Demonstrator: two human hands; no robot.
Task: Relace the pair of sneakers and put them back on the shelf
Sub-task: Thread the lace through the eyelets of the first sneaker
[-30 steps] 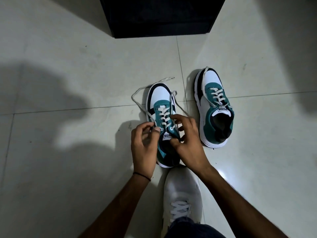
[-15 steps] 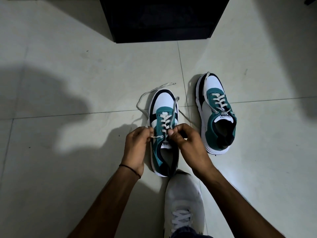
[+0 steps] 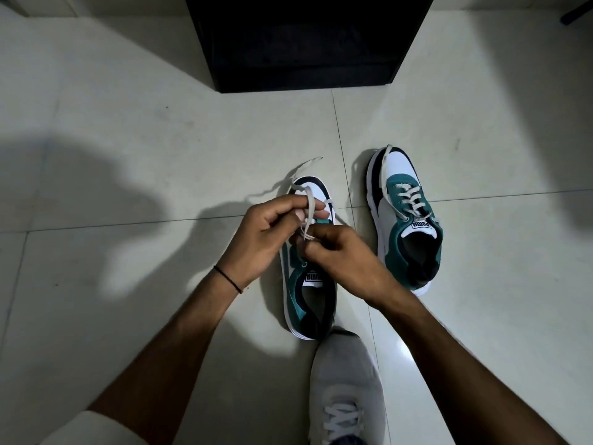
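— Head view: where's the lace [image 3: 310,205]?
— Pinched in curled fingers of left hand [image 3: 266,234] and right hand [image 3: 348,263] (teal sneaker [image 3: 309,300] directly beneath them); second sneaker [image 3: 409,229] stands apart, right of the fingers.

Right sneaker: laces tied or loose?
Loose. The right sneaker is laced through its eyelets, but no bow shows; one lace end trails forward over the toe.

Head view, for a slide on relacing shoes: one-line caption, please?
The left hand and right hand pinch the white lace over the near teal sneaker; the second sneaker stands to its right.
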